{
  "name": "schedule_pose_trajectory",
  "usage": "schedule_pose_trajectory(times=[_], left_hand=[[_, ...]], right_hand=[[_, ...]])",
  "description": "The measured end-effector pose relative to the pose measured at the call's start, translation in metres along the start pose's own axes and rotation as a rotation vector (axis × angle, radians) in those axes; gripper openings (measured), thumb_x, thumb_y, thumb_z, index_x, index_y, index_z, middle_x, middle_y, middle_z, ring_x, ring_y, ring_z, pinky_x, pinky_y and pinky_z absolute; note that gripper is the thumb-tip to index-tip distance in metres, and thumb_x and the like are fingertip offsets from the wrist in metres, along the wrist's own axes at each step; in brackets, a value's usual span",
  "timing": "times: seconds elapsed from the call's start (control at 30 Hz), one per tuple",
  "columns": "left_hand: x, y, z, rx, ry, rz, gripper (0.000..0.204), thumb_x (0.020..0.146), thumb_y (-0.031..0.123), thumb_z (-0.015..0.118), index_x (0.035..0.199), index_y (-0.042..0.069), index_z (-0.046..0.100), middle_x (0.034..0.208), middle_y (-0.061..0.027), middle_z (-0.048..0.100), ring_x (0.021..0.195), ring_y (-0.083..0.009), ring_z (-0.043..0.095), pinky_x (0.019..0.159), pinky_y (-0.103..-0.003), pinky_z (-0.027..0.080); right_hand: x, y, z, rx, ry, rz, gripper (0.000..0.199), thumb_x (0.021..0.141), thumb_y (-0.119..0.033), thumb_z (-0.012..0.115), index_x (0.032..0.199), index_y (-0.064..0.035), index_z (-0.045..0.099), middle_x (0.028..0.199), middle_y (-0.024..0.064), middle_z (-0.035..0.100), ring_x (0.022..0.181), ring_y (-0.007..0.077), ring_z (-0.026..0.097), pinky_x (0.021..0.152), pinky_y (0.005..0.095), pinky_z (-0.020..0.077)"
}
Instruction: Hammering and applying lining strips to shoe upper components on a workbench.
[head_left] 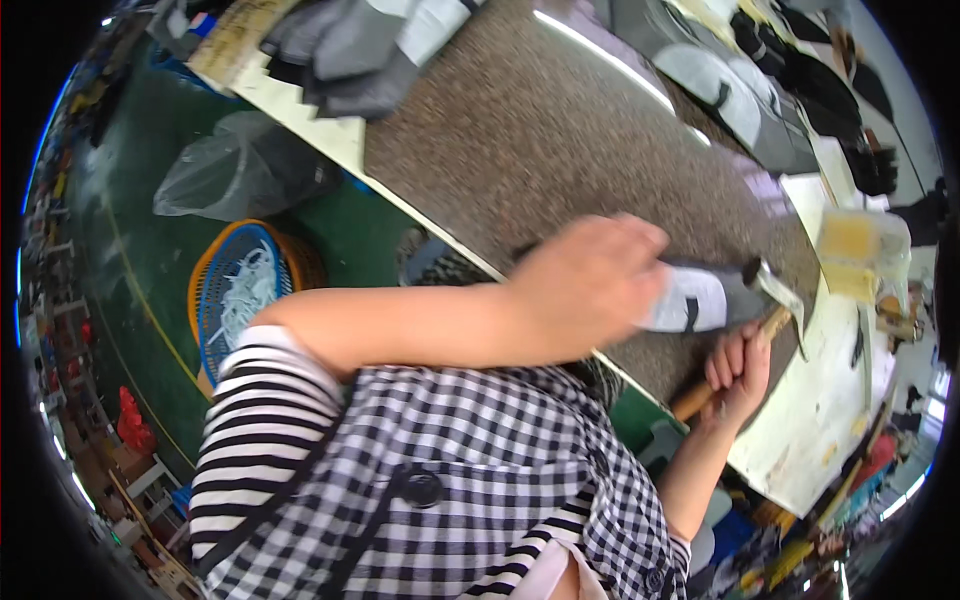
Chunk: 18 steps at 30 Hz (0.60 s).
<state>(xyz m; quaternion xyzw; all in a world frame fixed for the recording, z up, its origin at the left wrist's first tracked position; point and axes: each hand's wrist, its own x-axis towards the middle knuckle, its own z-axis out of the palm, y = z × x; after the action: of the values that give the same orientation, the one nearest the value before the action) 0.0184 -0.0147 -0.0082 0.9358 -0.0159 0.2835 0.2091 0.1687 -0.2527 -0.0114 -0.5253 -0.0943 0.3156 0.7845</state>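
Observation:
My right hand (pixel 738 372) grips the wooden handle of a hammer (pixel 776 321). The metal head hovers at or just over the far end of a grey and white fabric piece (pixel 697 300); contact cannot be made out. That piece lies on a speckled brown stone slab (pixel 480 140). Across its near left end reaches my left hand (pixel 595 285), smeared by motion with its fingers bent. Whether those fingers pinch the fabric is hidden.
Grey cut pieces (pixel 355 55) are stacked at the slab's far left; more grey and white pieces (pixel 715 85) lie at the far right. A clear tub (pixel 865 250) with yellowish contents stands right. Below left, a basket (pixel 205 285) holds pale strips beside a plastic bag (pixel 225 170).

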Motion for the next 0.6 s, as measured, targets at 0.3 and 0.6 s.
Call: schedule_pose_trajectory(times=[0.3,0.6], left_hand=[[0.028,-0.051,-0.065,0.187,0.102,-0.228,0.08,0.072,0.034,0.078,0.14,0.009,0.045,0.116,-0.0186,0.05,0.114,-0.0365,0.049,0.097,-0.043,0.044],[0.029,-0.23,-0.108,0.985,0.052,-0.744,0.092,0.083,0.046,0.067,0.15,0.001,0.024,0.149,-0.0214,0.034,0.139,-0.0358,0.029,0.108,-0.057,0.025]], right_hand=[[-0.005,0.013,-0.022,0.313,-0.065,-0.056,0.018,0.105,-0.024,0.044,0.105,-0.0062,0.046,0.062,-0.0036,0.033,0.044,0.0042,0.029,0.035,0.0187,0.0276],[0.003,0.005,-0.012,0.245,-0.053,-0.041,0.018,0.102,-0.024,0.049,0.103,-0.0067,0.047,0.059,-0.0042,0.032,0.042,0.0048,0.029,0.034,0.0201,0.0252]])
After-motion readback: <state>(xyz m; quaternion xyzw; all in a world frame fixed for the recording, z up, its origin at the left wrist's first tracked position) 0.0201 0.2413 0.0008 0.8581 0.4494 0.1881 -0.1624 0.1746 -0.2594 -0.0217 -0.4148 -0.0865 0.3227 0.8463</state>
